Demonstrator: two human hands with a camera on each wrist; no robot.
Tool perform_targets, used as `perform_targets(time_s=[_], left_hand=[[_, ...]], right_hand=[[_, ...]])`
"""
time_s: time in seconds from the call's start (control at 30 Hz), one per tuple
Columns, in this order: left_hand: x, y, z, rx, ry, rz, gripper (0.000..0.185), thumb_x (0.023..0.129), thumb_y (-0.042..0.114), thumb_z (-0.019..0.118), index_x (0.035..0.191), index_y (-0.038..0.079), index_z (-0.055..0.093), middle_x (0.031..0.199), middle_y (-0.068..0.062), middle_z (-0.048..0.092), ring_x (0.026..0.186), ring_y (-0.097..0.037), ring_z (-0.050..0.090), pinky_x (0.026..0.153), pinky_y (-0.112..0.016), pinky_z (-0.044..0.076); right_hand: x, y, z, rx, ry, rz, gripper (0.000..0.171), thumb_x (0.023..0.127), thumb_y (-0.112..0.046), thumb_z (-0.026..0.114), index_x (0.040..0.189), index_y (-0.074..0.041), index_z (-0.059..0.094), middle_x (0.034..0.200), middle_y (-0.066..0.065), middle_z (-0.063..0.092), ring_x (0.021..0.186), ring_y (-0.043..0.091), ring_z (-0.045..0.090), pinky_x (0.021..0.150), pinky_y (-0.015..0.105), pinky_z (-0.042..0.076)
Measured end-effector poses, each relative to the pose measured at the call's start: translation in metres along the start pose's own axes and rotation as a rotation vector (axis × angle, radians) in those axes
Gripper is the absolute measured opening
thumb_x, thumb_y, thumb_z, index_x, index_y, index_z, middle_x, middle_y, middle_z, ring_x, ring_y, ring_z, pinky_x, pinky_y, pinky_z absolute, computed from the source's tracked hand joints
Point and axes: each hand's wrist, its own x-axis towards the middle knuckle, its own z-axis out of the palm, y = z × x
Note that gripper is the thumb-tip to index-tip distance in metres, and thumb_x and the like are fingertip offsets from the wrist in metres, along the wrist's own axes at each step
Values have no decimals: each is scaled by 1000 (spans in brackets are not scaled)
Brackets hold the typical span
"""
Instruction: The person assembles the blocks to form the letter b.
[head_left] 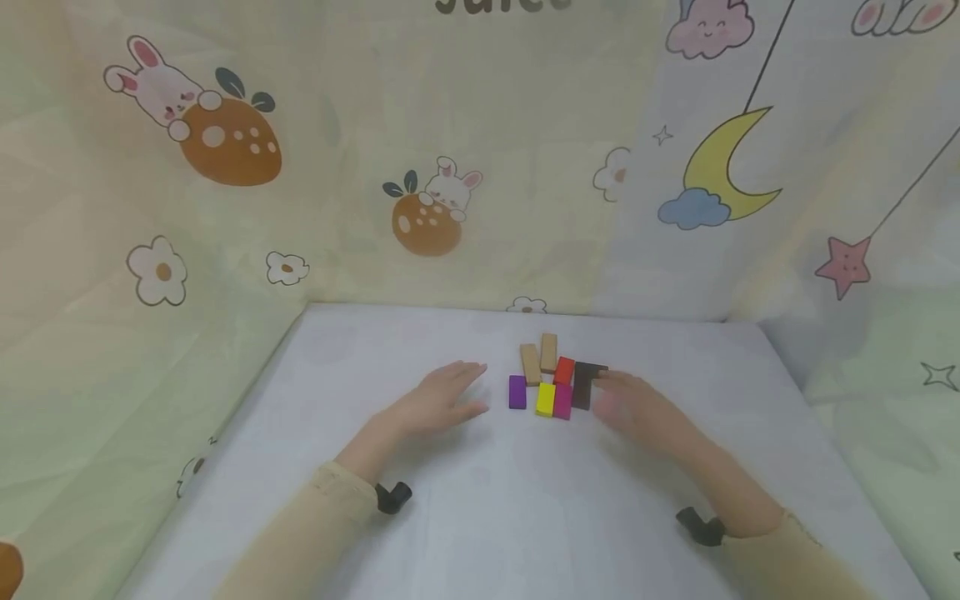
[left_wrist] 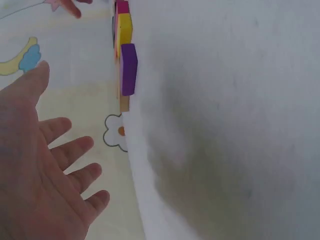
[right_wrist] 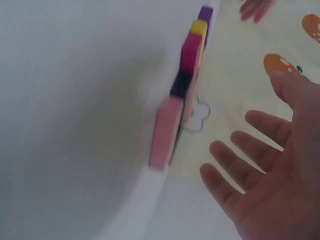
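Note:
Small rectangular blocks lie in a loose cluster on the white table. A purple block (head_left: 517,392) is nearest my left hand (head_left: 442,400), which hovers to its left with fingers spread, holding nothing. Beside each other lie a yellow block (head_left: 545,399) and a magenta block (head_left: 562,401), with a red block (head_left: 564,370) behind them. Two tan wooden blocks (head_left: 530,364) are at the back. My right hand (head_left: 633,408), its fingers also loosely extended, overlaps dark blocks (head_left: 582,386) in the head view. A pink block (right_wrist: 166,132) stands out in the right wrist view, apart from the palm.
The white table (head_left: 480,517) meets a printed cloth wall (head_left: 525,242) behind, with further cloth at both sides. Black wrist mounts (head_left: 395,497) hang under both sleeves. Hand shadows fall on the tabletop.

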Motion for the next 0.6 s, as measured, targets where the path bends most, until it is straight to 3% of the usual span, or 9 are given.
perform_targets(time_s=[0.17,0.23,0.43,0.6], left_hand=[[15,6,28,-138,1,-62,77,93,69,46,157,29,28,161,-1,34,150,-25,28,123,-49,26],[20,7,38,-157,9,-77,76,93,67,47,156,28,29,160,-2,35,150,-25,29,123,-48,26],[33,8,53,-150,68,-117,75,92,65,52,154,27,34,158,-2,38,149,-26,31,122,-49,28],[43,12,57,-141,102,-122,77,89,62,61,152,25,38,156,-3,41,148,-26,32,121,-50,29]], right_hand=[[11,-24,24,100,7,12,50,94,-32,65,140,-14,54,139,10,56,121,30,57,100,50,53],[14,-34,33,156,17,41,48,92,-32,69,136,-19,57,130,4,61,110,22,61,92,43,58],[23,-58,50,252,18,50,39,92,-31,70,130,-25,61,106,-8,63,94,12,58,81,31,59],[26,-71,62,328,16,127,37,93,-35,67,129,-33,62,107,-10,65,92,15,58,79,33,57]])
